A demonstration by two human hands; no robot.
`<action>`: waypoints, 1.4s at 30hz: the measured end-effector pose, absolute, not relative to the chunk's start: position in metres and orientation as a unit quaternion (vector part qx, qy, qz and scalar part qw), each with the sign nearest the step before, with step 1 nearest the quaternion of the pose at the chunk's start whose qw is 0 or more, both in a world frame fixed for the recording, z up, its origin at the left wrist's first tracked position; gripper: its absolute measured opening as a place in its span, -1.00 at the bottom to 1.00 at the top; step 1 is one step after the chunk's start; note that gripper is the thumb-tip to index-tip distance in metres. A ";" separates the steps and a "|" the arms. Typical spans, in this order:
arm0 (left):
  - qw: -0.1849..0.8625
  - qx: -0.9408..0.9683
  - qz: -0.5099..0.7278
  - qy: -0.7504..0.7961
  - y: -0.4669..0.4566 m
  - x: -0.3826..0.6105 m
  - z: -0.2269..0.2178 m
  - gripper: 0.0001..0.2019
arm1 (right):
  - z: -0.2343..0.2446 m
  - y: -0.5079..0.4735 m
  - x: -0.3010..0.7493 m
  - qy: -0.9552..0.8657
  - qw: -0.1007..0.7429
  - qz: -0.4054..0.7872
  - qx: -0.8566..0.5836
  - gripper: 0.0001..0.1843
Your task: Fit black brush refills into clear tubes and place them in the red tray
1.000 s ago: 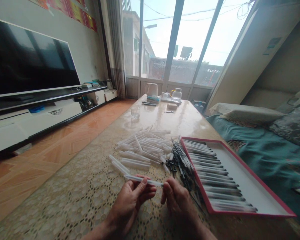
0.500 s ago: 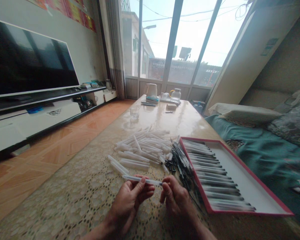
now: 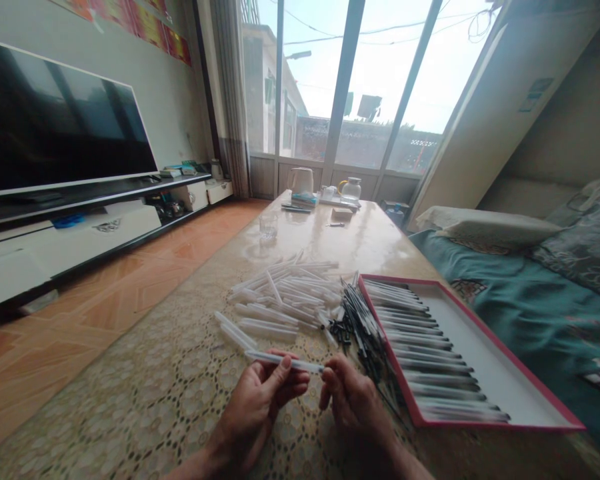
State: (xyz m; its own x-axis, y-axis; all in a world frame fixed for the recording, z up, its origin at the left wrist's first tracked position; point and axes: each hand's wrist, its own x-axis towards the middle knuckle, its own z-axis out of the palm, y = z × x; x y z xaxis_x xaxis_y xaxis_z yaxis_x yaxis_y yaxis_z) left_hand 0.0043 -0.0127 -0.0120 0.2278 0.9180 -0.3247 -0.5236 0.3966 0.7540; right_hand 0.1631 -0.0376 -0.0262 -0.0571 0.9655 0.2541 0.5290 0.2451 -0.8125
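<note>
Between my two hands lies a white, translucent pen (image 3: 304, 365), almost level above the table. My left hand (image 3: 257, 397) is closed round its barrel, thumb on top and fingers beneath. At the pen's dark right end, my right hand (image 3: 353, 393) pinches with thumb and forefinger; its fingertips partly hide that end. Just beyond is a heap of clear, empty pen barrels (image 3: 293, 290). To its right are thin black refills (image 3: 363, 317) and small black end pieces (image 3: 341, 330). A pink-edged box (image 3: 495, 353) holds a column of pens (image 3: 425, 350) laid side by side.
The long table has a patterned cover (image 3: 145, 373). A drinking glass (image 3: 268, 228) stands beyond the barrels. Farther back are a glass jug (image 3: 351, 189), a pale kettle (image 3: 301, 180) and a small box (image 3: 342, 213). A sofa (image 3: 485, 293) runs along the right.
Both hands keep nearly the same place on the pen. My right fingertips have shifted very slightly left, closer over its dark end.
</note>
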 end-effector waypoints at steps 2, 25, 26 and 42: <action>0.742 0.261 0.483 0.385 -0.013 0.004 -0.012 -0.79 | -0.025 -0.038 0.163 -0.674 0.416 0.278 -0.543 -0.54; 0.684 0.474 0.418 0.364 -0.009 0.002 -0.007 -0.83 | -0.021 -0.040 0.167 -0.749 0.383 0.182 -0.509 -0.75; 0.677 0.483 0.421 0.364 -0.008 0.003 -0.008 -0.83 | -0.023 -0.039 0.168 -0.755 0.381 0.173 -0.504 -0.77; 0.322 0.841 0.239 0.363 -0.013 0.015 0.031 -0.84 | -0.028 -0.036 0.176 -0.539 0.517 0.293 -0.597 -0.63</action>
State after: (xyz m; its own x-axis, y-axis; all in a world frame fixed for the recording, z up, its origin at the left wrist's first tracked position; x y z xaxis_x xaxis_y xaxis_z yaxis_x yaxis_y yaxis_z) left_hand 0.0155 -0.0125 0.0310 0.6227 0.7640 0.1691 0.4565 -0.5302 0.7145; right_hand 0.1762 -0.0356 -0.0276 0.2474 0.9463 0.2081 0.3407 0.1161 -0.9330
